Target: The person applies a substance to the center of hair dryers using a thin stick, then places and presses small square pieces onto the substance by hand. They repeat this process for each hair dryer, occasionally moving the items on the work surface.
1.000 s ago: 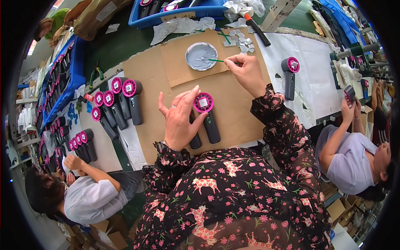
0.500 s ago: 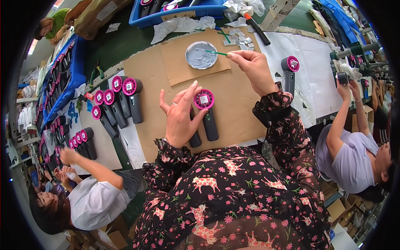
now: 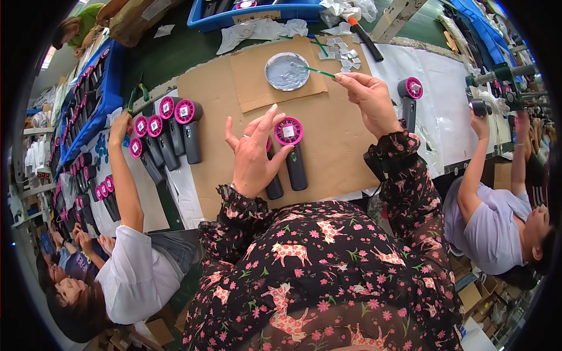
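- Head view, looking down: big brown cardboard sheet point(image 3: 339, 146) spread over the green table point(image 3: 170, 52), under both hands.
- Beside it on the left, white sheet point(image 3: 187, 193) with a row of dark grey hand fans point(image 3: 175, 131), pink round heads up, close together.
- At the top edge, blue bin point(image 3: 263, 13) with crumpled white paper point(image 3: 263, 28) just in front.
- On the right, white sheet point(image 3: 451, 99) with 1 more dark fan point(image 3: 409, 99) lying on it, well apart from the row.
- Smaller cardboard piece point(image 3: 257, 82) on top of the big sheet, round grey dish point(image 3: 287, 71) of shiny grey paste sitting on it.
- In the middle, dark fan with pink ring point(image 3: 292, 149) lying flat on the cardboard, small white square in the ring.
- Left hand point(image 3: 254, 155) open, fingers spread wide, thumb and fingertips touching that fan's pink ring, palm over a second dark handle point(image 3: 274, 187).
- Right hand point(image 3: 372, 99) raised, fingers pinched shut on a thin green stick point(image 3: 319, 71), tip over the dish.
- Little silver squares point(image 3: 344, 52) scattered just beside the dish.
- Black tool with red band point(image 3: 366, 36) near the squares.
- Another person's hand point(image 3: 120, 124) reaching to the fan row.
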`<state>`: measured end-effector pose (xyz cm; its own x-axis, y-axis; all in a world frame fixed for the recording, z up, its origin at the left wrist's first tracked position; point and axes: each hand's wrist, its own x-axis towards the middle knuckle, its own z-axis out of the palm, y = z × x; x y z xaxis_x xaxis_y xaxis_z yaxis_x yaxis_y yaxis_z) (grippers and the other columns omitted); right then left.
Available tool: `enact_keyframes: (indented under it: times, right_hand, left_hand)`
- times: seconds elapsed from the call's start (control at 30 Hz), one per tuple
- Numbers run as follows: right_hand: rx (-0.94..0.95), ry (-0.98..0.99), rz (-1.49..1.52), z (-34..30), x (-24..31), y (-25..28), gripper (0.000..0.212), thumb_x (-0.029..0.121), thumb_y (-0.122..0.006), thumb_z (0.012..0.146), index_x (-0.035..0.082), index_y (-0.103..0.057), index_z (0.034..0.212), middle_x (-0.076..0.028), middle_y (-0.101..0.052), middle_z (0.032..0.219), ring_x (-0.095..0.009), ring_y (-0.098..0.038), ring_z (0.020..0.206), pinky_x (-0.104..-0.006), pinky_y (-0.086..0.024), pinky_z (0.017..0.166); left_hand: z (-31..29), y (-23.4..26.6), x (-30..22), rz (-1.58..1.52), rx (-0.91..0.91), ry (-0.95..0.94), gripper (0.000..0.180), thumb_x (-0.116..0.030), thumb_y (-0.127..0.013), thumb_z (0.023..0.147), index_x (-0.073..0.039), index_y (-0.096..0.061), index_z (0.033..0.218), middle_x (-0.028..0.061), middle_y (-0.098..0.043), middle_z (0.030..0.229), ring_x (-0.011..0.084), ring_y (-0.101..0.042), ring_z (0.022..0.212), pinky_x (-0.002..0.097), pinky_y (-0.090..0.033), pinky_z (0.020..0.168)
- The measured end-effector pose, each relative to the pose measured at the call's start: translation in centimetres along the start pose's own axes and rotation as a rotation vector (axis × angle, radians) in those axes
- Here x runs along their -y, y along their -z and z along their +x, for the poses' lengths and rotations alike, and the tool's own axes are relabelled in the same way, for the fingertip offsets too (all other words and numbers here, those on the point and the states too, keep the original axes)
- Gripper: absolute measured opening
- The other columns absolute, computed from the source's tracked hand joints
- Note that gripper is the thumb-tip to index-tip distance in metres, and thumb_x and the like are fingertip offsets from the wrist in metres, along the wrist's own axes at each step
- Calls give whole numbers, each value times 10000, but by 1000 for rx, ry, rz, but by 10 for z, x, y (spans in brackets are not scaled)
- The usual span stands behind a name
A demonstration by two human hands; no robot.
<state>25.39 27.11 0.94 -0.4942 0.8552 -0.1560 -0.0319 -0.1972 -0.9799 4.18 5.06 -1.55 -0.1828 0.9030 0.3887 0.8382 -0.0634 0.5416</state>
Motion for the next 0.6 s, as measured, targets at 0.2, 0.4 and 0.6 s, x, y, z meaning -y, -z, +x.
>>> enact_keyframes:
  times: [0.2, 0.4, 0.6]
  right_hand:
    - [45, -12, 102, -39, 25, -6, 256, 136, -787, 1053, -48, -802, 1230, 67, -677, 899, -21, -448, 736, -205, -351, 660]
    - [31, 170, -214, -96, 27, -14, 166, 62, -766, 1052, -51, -808, 1167, 61, -650, 895, -37, -492, 762, -222, -394, 681]
    - [21, 457, -600, -122, 9, -23, 137, -43, -794, 983, -34, -814, 1118, 21, -629, 874, -94, -552, 752, -288, -446, 663]
  left_hand:
    - [-4, -1, 5, -8, -14, 8, 993, -275, -918, 883, -153, -395, 1719, -91, -759, 1406, 171, -654, 1318, 658, -29, 1322]
    - [-3, -1, 7, -27, -17, -11, 1020, -275, -917, 882, -159, -362, 1730, -91, -760, 1403, 190, -644, 1347, 664, -20, 1313]
    - [-1, -1, 11, -36, -14, -21, 1029, -272, -915, 883, -166, -348, 1735, -89, -762, 1398, 200, -637, 1367, 671, -12, 1307]
